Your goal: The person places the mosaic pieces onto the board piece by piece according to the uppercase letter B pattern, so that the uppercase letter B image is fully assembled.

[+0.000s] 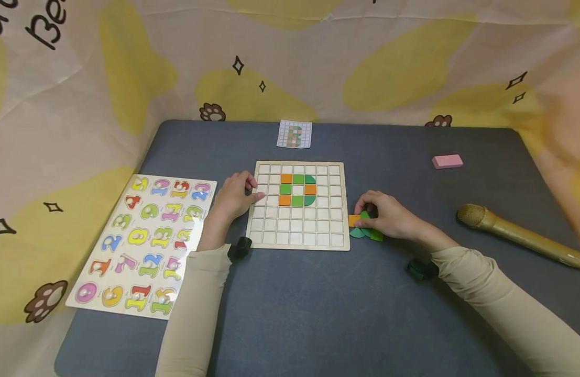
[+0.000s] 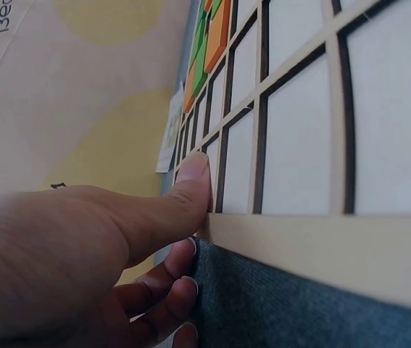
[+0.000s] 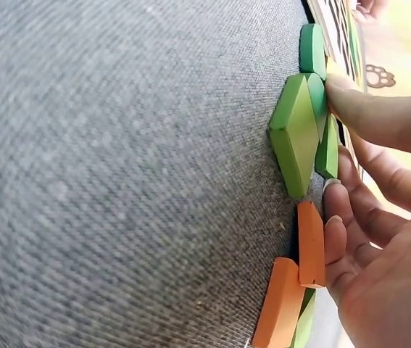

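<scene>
A wooden grid board (image 1: 299,241) lies mid-table, with orange and green tiles (image 1: 297,201) set in its upper middle cells. At its left edge, my left hand (image 1: 233,196) holds the board. In the left wrist view the thumb (image 2: 193,170) presses on the rim while the other fingers curl below the edge. My right hand (image 1: 389,214) is beside the board's right edge, its thumb and index finger pinching an orange square tile (image 1: 353,220) over a small pile of green tiles (image 1: 357,233). The right wrist view shows more green (image 3: 296,134) and orange tiles (image 3: 311,246) under this hand.
A number puzzle board (image 1: 143,246) lies at the left, partly under the left forearm. Behind the grid board is a small pattern card (image 1: 294,134). A pink block (image 1: 447,162) and a gold microphone (image 1: 521,235) lie at the right. Patterned cloth hangs behind the table.
</scene>
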